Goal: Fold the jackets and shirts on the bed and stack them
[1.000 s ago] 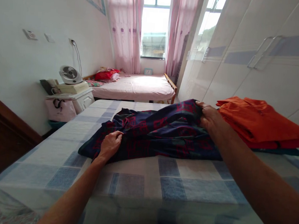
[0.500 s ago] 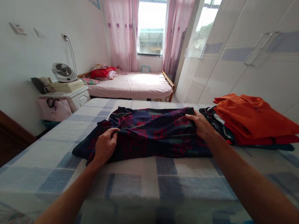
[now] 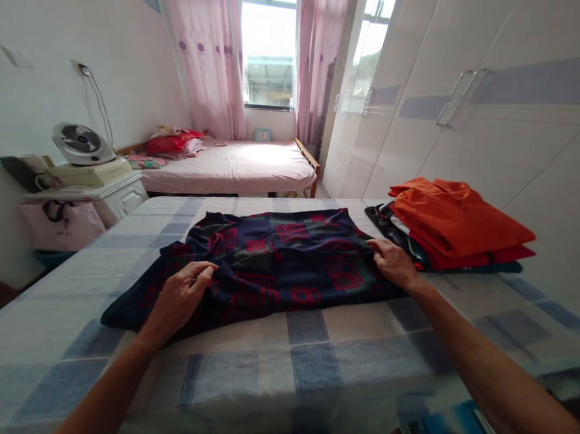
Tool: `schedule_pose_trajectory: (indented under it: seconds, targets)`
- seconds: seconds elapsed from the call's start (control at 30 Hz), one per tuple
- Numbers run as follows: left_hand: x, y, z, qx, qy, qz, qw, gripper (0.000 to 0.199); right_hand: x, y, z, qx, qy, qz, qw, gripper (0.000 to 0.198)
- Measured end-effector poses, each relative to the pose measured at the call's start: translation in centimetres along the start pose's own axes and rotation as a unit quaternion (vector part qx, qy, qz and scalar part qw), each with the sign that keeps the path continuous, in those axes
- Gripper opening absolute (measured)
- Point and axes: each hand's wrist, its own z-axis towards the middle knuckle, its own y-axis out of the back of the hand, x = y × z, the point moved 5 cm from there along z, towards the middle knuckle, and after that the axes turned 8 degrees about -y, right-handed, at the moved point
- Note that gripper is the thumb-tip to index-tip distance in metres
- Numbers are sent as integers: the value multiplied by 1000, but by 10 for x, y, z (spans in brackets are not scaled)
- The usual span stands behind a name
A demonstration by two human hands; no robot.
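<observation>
A dark navy shirt (image 3: 287, 256) with red and green block patterns lies spread sideways over the bed, somewhat rumpled. One sleeve-like part reaches toward the lower left. My left hand (image 3: 183, 297) is at the shirt's left part, thumb and fingers pinched together on the cloth. At the right end, my right hand (image 3: 393, 261) holds the edge of the shirt between thumb and fingers. Close beyond that hand stands a stack of folded clothes, with an orange garment (image 3: 462, 214) on top and red and dark ones below.
A blue-and-white checked sheet (image 3: 256, 365) covers the near bed. Beyond it is a second bed (image 3: 244, 165) with pink bedding. A fan (image 3: 81, 142) sits on a cabinet at the left. White wardrobe doors (image 3: 471, 149) line the right side. Books (image 3: 458, 433) show at bottom right.
The shirt's far right edge, earlier held up by my right hand, now lies flatter. My right hand is nearer on that end. The view has turned slightly right.
</observation>
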Motion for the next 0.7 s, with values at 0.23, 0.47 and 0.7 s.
schedule_pose_trajectory:
  seconds: [0.23, 0.47, 0.7]
  targets:
    - [0, -39, 34, 138, 59, 96, 984, 61, -14, -6, 5, 18, 9, -119, 993, 24]
    - [-19, -36, 28, 149, -62, -22, 987, 33, -20, 13, 0, -18, 0, -2, 1000, 20]
    - [-22, -20, 45, 33, -29, 17, 999, 32, -19, 29, 32, -54, -44, 83, 994, 24]
